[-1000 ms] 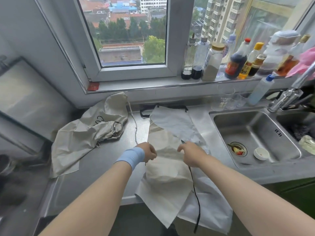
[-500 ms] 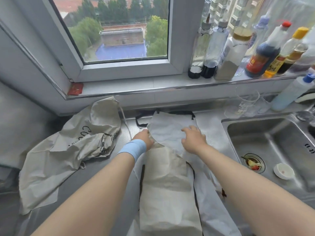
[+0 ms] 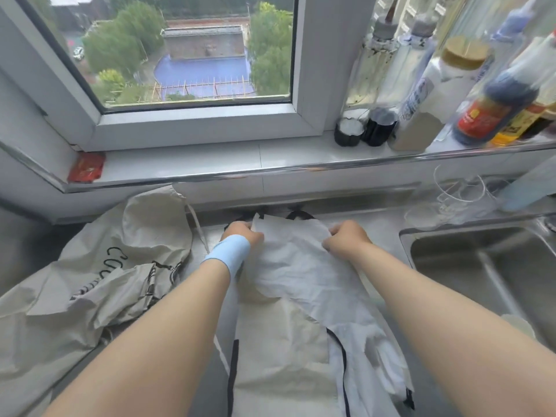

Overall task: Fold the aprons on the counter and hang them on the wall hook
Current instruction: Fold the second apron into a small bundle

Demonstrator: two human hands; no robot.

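Item 1. Well to the left of the sink point(image 3: 445, 257), a red packet point(image 3: 86, 171) lies on the window sill point(image 3: 210, 164), at its left end.

Item 2. Also well left of the sink, on the steel counter point(image 3: 382, 233), I note a crumpled beige apron point(image 3: 90, 290). It lies in a loose heap with black lettering showing on one fold. No hand touches it.

Item 3. Closer to the sink, the left hand point(image 3: 243, 234), with a blue wristband point(image 3: 228, 254) on its wrist, has its fingers curled onto the far left corner of the white apron point(image 3: 301, 266) and pinches the cloth there.

Item 4. The white apron lies flat on the counter, left of the sink and apart from its rim, running lengthwise from the back wall toward me. It has black edging, and a beige panel covers its near part. Black straps point(image 3: 298, 215) show just beyond its far edge.

Item 5. The right hand point(image 3: 346, 240), the hand nearer the sink, is curled on the far right corner of the same apron and grips it.

Item 6. Behind the sink stands a clear glass point(image 3: 457, 194). Above and behind it, a row of bottles point(image 3: 421, 100) lines the right part of the sill; they are blurred and I cannot read their labels.
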